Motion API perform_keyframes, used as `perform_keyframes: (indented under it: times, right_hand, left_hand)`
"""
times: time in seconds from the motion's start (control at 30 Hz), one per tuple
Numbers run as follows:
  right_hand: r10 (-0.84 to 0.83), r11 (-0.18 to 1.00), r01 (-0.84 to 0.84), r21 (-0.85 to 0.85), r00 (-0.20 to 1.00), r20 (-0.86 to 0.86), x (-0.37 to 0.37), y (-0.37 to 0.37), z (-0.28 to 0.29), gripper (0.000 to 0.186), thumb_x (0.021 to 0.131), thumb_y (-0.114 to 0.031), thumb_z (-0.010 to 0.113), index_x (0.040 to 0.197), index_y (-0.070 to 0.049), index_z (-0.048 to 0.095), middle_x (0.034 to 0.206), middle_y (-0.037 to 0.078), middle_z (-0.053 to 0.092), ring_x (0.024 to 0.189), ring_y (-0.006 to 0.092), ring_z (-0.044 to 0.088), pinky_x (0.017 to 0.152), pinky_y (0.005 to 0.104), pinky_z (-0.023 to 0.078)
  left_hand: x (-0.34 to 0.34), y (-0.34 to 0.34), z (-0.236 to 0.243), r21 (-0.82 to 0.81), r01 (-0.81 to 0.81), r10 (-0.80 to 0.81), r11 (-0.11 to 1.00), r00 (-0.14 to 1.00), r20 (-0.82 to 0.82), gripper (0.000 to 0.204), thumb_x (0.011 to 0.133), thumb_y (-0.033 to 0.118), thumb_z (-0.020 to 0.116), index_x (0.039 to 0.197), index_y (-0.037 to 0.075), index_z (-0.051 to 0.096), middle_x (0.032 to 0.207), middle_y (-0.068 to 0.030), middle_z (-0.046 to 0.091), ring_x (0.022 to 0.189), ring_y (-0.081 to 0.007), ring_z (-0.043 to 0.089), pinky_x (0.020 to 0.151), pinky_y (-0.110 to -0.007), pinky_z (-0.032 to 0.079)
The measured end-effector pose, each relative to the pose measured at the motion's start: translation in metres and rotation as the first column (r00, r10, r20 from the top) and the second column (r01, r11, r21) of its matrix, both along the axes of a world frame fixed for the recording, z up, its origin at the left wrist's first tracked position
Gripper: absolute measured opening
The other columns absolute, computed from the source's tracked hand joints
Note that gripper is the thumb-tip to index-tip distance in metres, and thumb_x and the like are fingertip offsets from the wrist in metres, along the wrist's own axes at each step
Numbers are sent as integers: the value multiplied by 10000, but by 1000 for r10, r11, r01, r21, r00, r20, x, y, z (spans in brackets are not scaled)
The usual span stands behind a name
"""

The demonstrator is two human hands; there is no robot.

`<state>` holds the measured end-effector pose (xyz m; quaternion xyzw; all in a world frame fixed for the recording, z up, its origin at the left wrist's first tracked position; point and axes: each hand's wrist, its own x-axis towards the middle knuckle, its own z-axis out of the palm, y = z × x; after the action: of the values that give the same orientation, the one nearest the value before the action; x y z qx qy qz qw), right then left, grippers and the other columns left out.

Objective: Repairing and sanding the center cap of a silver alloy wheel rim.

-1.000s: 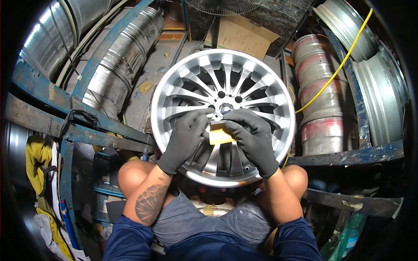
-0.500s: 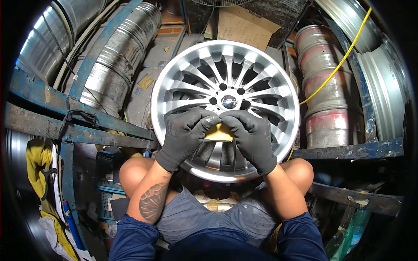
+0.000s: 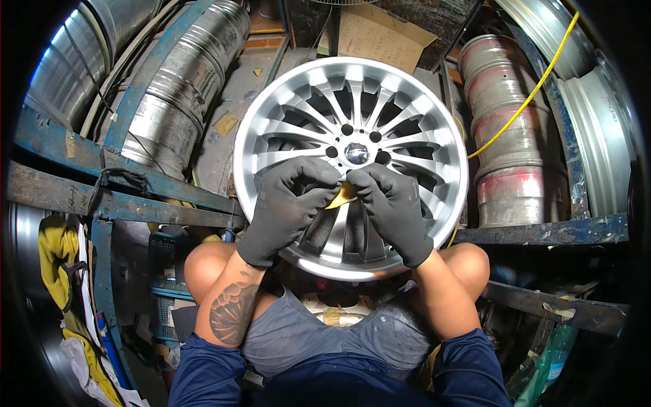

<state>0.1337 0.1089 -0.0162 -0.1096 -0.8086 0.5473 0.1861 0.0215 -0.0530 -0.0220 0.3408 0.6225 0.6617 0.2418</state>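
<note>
Yellow sheet (image 3: 344, 195), bent and largely covered by gloved fingers, is pinched from both sides: the left hand (image 3: 291, 203) grasps its left part, the right hand (image 3: 391, 207) its right, each grip closed between thumb and fingertips. It sits over the near half of a silver multi-spoke wheel (image 3: 358, 140), just near of the centre cap (image 3: 355, 154); whether it touches the metal cannot be told. An uneven pull between the hands could tear or crease it askew, and a loosened thumb could let it drop through the dark gaps between the spokes. The wheel's near edge lies between the person's knees (image 3: 207, 268); its support is hidden, so a hard push on one side might tilt it. Farther right hangs a yellow cable (image 3: 525, 105), beside a barrel stack (image 3: 505, 122); a wide arm swing could snag it.
</note>
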Motion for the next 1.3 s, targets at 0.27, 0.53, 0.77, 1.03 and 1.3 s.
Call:
perform_keyframes:
  times: [0.27,0.53,0.77,1.03,1.3]
  right_hand:
    - [-56,998,61,28,985,-161,-1,-5,2,156,932,-163,678,987,-24,722,832,88,703,753,163,682,691,297,517]
    - [-38,967,26,-255,998,-43,-2,-3,-10,181,982,-176,640,977,-2,686,850,53,678,753,114,619,705,270,482]
    - [-73,975,26,-220,975,-211,-2,-7,0,189,968,-188,656,1013,-4,657,892,73,662,794,133,634,750,287,505]
    - [-56,951,8,-308,987,-148,6,-12,11,166,944,-135,684,1027,2,640,921,78,650,821,117,636,764,263,502]
    - [-136,970,100,-222,979,-152,4,-9,5,149,920,-121,701,978,7,652,866,81,677,768,126,639,740,270,508]
  left_hand:
    - [2,4,17,-122,-30,62,992,961,270,205,926,85,718,1088,-28,662,1005,-63,693,913,-79,641,815,-209,527]
    - [5,6,9,-107,-64,70,992,996,52,220,916,85,730,1094,-26,663,1006,-66,697,912,-89,653,831,-225,531]
    - [13,11,11,-1,-87,83,996,947,311,215,896,99,753,1069,-9,688,945,-18,694,858,-49,618,783,-219,510]
    - [10,2,17,-73,-8,17,997,993,121,253,877,58,727,1108,-26,665,1025,-67,694,943,-97,645,882,-248,516]
    - [15,11,8,29,-72,69,997,992,103,245,973,233,690,1002,-11,696,848,-11,678,771,-60,614,700,-216,500]
